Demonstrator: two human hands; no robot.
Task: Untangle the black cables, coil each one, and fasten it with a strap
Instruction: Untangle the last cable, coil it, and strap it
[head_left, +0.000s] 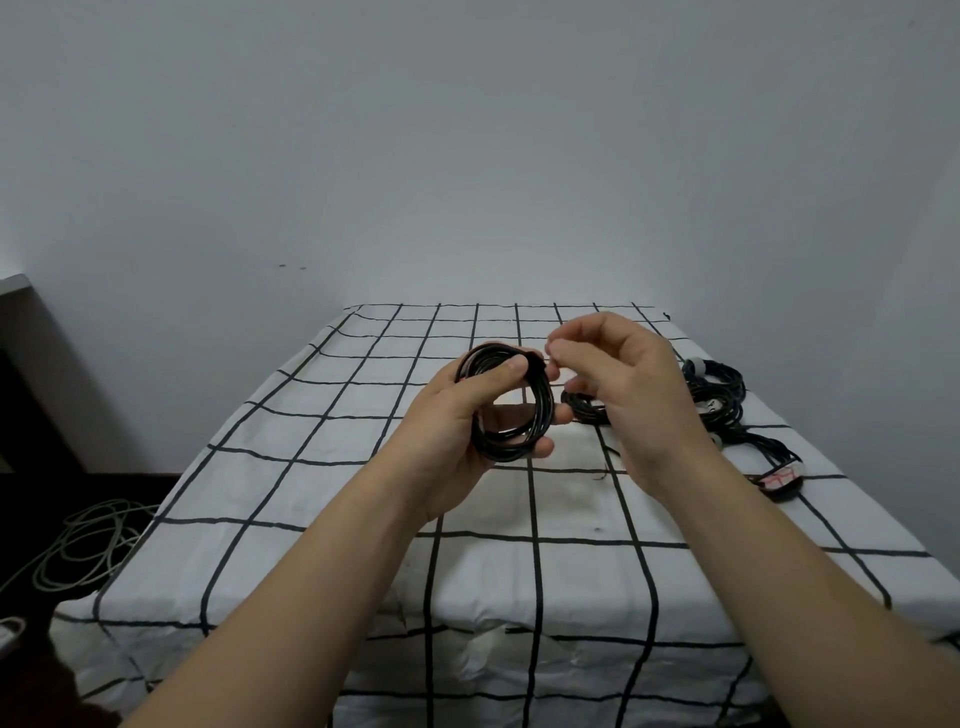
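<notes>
The fingers (511, 366) of the left hand (457, 415) clasp the black cable coil (537, 415), thumb on top, above the desk (363, 493). The right hand (623, 374) pinches the coil's top edge; whether it holds a strap or a cable end cannot be told.

Risk: a slackened left grip would likely let the turns spring apart. A hard pull could drag the coil into the bundled cables (719, 395) nearby.

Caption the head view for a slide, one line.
Left hand grips a coiled black cable over the checked tablecloth; right hand pinches its top; bundled cables lie at right.
</notes>
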